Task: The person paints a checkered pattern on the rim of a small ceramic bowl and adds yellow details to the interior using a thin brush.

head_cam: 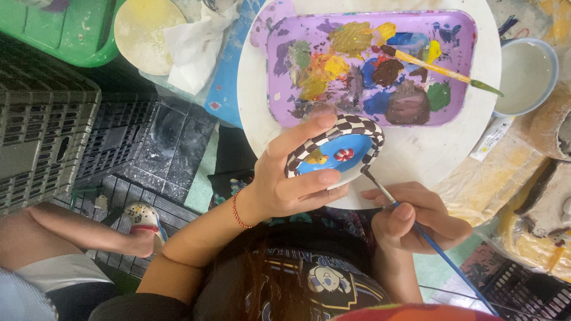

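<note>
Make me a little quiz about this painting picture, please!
1. True or false: the left hand holds the small dish with the checkered rim.
2. What does the right hand hold? A) a blue-handled brush B) scissors C) a sponge
3. Fill in: a second brush lies across the ______ paint tray.

Key: 1 true; 2 A; 3 purple. The blue-handled brush's tip meets the dish's rim, and the tray sits on a round white table beside a bowl of cloudy water.

Glossy ceramic dish (336, 151); smooth plastic palette (369, 65), wet paint; crumpled paper tissue (193, 44).
</note>
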